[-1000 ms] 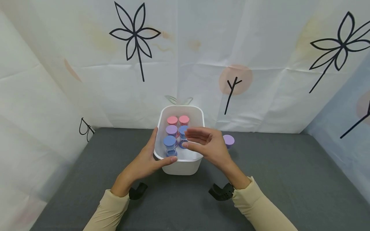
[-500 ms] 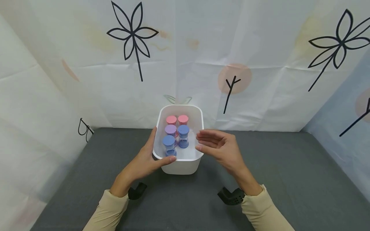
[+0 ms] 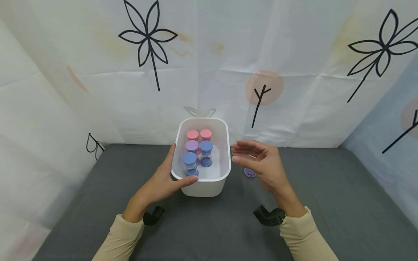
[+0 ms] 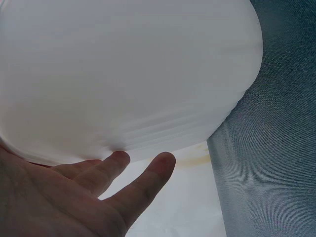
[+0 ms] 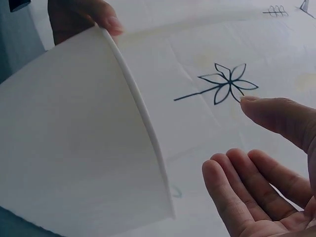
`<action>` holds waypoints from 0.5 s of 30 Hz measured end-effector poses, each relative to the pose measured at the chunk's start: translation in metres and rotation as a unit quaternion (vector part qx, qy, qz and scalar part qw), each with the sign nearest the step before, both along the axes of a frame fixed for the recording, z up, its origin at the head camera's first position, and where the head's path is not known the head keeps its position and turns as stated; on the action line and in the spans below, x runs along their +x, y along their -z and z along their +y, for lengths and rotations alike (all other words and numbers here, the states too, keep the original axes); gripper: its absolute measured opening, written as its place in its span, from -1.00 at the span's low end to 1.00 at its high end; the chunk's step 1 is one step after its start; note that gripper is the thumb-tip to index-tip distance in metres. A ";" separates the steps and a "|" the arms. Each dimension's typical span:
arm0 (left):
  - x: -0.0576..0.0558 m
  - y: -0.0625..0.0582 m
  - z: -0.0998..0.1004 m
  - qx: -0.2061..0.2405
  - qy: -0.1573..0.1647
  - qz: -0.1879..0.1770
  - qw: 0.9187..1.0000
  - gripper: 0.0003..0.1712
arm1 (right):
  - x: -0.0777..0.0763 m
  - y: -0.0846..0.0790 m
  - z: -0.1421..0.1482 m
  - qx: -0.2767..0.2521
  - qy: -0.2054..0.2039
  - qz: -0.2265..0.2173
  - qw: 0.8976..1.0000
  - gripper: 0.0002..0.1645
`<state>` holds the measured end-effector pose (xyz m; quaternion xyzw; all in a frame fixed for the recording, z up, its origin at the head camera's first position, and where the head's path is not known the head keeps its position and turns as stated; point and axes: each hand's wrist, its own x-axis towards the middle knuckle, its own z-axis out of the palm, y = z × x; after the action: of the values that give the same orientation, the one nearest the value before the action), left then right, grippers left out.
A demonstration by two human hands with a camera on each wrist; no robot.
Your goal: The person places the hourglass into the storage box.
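A white plastic bin [image 3: 227, 145] stands on the table with several small sand timers in it. Two have pink caps [image 3: 206, 134] at the back, one has a purple cap [image 3: 192, 145], and two are blue [image 3: 206, 152]. My left hand [image 3: 160, 185] holds the bin's near left corner, thumb over the rim and fingers along the outer wall [image 4: 123, 64]. To the right of the bin, my right hand [image 3: 268, 165] hovers with fingers and thumb apart, holding nothing. It partly hides a purple sand timer [image 3: 250, 173] on the table.
The dark grey table [image 3: 209, 228] spreads around the bin. A white cloth backdrop [image 3: 215, 47] printed with flowers rises right behind it and along both sides. Black cameras [image 3: 269, 216] sit on both wrists.
My right hand has moved from above the bin out past its right rim to the purple sand timer. Both blue timers now stand uncovered. The left hand keeps its hold.
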<state>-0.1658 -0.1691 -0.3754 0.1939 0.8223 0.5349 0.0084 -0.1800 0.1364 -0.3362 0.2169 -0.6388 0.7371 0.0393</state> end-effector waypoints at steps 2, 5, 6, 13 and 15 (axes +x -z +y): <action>0.000 0.000 0.000 0.003 0.003 0.000 1.000 0.31 | -0.002 0.001 0.006 0.002 0.010 0.000 1.000 -0.40; 0.000 0.000 0.000 0.002 0.004 -0.001 1.000 0.30 | -0.007 0.003 0.018 0.008 0.030 -0.005 0.999 -0.43; 0.000 0.000 0.000 0.003 0.004 -0.001 1.000 0.30 | -0.009 0.004 0.023 0.010 0.038 -0.006 0.999 -0.44; -0.001 0.001 0.000 -0.001 0.000 -0.006 1.000 0.30 | -0.021 0.012 0.050 0.008 0.086 -0.007 0.996 -0.48; -0.001 0.001 0.000 -0.001 0.001 -0.004 1.000 0.31 | -0.023 0.015 0.055 0.013 0.094 -0.009 0.995 -0.48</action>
<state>-0.1668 -0.1692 -0.3763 0.1926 0.8226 0.5349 0.0125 -0.2032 0.1916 -0.3513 0.1498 -0.6661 0.7237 0.1001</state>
